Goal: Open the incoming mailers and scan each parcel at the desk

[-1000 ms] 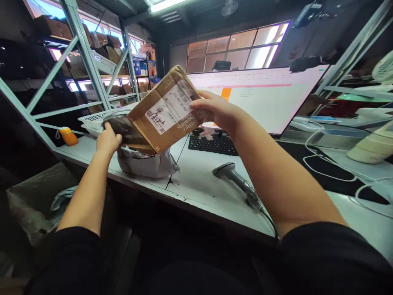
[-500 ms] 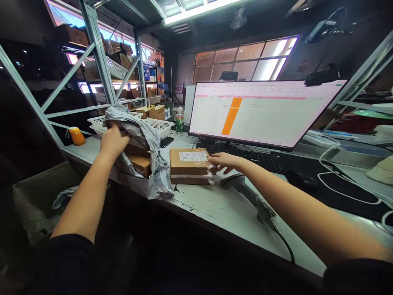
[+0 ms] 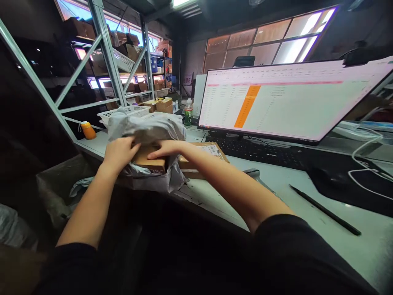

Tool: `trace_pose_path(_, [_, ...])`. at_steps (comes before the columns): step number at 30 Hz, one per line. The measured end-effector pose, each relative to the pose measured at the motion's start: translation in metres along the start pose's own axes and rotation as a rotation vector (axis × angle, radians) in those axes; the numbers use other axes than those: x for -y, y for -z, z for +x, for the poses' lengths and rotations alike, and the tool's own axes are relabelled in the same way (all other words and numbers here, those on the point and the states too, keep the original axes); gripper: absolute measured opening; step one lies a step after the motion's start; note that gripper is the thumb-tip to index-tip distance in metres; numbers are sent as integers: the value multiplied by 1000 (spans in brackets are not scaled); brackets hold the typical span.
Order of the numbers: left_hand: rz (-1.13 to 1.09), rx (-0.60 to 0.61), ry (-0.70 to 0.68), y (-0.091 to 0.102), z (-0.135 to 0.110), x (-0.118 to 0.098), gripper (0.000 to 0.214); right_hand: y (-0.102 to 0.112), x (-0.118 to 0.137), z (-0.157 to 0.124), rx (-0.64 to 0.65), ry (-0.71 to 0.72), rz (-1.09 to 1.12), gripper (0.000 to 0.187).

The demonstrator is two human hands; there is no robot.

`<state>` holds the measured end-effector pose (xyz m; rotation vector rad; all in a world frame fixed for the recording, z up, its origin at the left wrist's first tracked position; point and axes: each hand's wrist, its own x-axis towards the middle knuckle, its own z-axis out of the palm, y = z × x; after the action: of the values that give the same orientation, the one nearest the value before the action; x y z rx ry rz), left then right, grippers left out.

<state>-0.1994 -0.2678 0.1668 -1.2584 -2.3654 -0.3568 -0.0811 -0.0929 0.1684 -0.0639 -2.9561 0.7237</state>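
Observation:
A crumpled grey-white plastic mailing bag (image 3: 153, 182) lies with its mouth open at the bench's front edge, blurred along its upper part. Inside it sits a brown cardboard box (image 3: 150, 164). My left hand (image 3: 118, 152) has its fingers closed on the bag's opening at the left. Reaching in from the right, my right hand (image 3: 166, 148) grips the box, its thumb along the top and its other fingers hidden by the bag. Behind my right forearm is a second cardboard box (image 3: 219, 152) with a white label. A scanner (image 3: 253, 174) shows partly beyond the same arm.
A monitor (image 3: 285, 102) stands behind a black keyboard (image 3: 254, 151). A black pen-like stick (image 3: 325, 209) lies on the bench (image 3: 307, 229) at right. White baskets (image 3: 135, 110), a green bottle (image 3: 188, 112) and an orange bottle (image 3: 88, 130) stand farther back. Below left is a bin (image 3: 52, 180).
My right hand has left the labelled box and moved left into the bag, onto the box inside. My left hand stays at the bag's opening. The view has shifted, bringing the black stick into sight.

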Motion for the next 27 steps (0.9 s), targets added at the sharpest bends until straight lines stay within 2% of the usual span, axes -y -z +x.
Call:
trace_pose_path(3, [-87, 54, 73, -16, -9, 21, 43, 4, -10, -9, 108, 14, 25, 85])
trace_pose_path(6, [-148, 33, 103, -26, -6, 30, 44, -2, 8, -23, 117, -6, -88, 107])
trace_pose_path(8, [-161, 20, 91, -29, -2, 30, 43, -9, 25, -28, 149, -64, -166, 114])
trace_pose_path(11, [-181, -11, 105, -30, 1, 26, 43, -17, 41, -31, 176, -115, -288, 115])
trace_pose_path(14, [-180, -3, 98, -28, 3, 25, 43, -25, 41, -31, 133, -77, -404, 115])
trace_pose_path(17, [-230, 33, 33, -21, 7, 32, 42, -29, 34, -38, 23, -48, -343, 104])
trace_pose_path(19, [-249, 35, 58, -16, 11, 42, 42, -25, 26, -47, -18, -79, -223, 97])
trace_pose_path(21, [-262, 79, 111, -15, 13, 55, 48, -20, 19, -58, -49, -95, -102, 91])
trace_pose_path(23, [-362, 173, 133, -20, 13, 67, 60, -16, 10, -71, -100, -65, -37, 89])
trace_pose_path(27, [-894, 394, 180, -51, 7, 81, 83, -25, -4, -89, -167, -2, -140, 89])
